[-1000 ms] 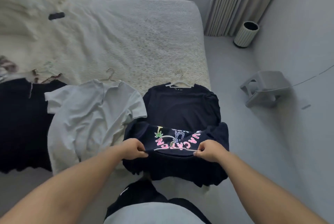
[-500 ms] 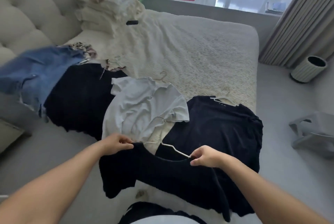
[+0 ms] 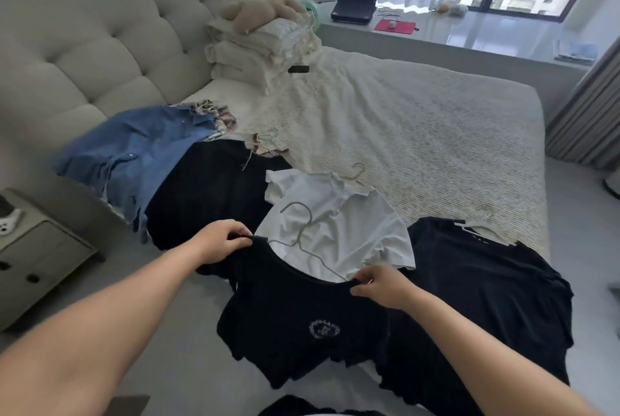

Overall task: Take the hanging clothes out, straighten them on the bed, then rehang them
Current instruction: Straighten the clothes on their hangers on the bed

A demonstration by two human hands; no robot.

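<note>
I hold the black T-shirt (image 3: pixel 302 318) by its shoulders, left hand (image 3: pixel 223 241) and right hand (image 3: pixel 380 285) each in pinching grip, hanger (image 3: pixel 302 234) between them

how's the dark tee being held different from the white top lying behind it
The dark tee is dark navy or black with a small round print on the chest; the white top is plain white. The dark tee is held at its neckline by the left hand and right hand; the white top lies untouched on the bed. Both have a pale wire hanger at the neck.
</note>
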